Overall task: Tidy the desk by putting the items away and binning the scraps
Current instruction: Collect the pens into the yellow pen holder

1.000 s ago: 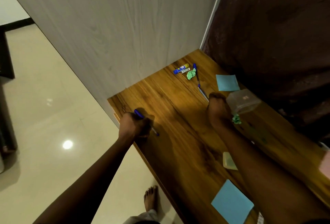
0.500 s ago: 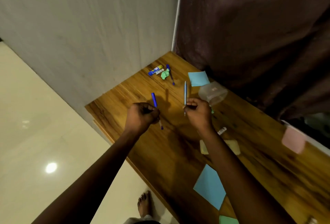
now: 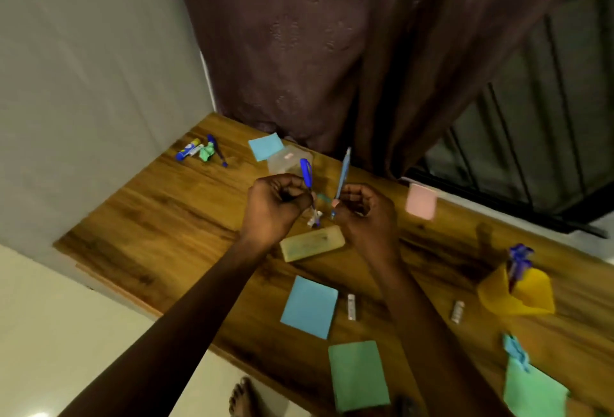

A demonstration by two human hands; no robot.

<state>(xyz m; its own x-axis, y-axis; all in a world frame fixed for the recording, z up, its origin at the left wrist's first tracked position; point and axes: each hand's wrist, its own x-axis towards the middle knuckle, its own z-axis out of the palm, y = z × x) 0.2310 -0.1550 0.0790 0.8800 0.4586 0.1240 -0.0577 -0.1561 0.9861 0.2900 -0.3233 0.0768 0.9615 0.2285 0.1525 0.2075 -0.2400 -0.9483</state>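
Wooden worktop (image 3: 172,217) against wall and curtain, littered: blue notes, green notes, pink note, beige eraser block (image 3: 311,244), yellow holder (image 3: 518,293) with pens at right, likely where pens go.

Left hand (image 3: 272,207) curled around dark blue pen (image 3: 307,174), held upright. Right hand (image 3: 365,214) pinching light blue pen (image 3: 342,177) upright. Both lifted clear of worktop, probably gathered for stowing together.

Versus half second back: hands closer together, view swung right, holder now visible.

Far corner: glue stick (image 3: 187,152), green scrap (image 3: 206,152), another pen unbinned.
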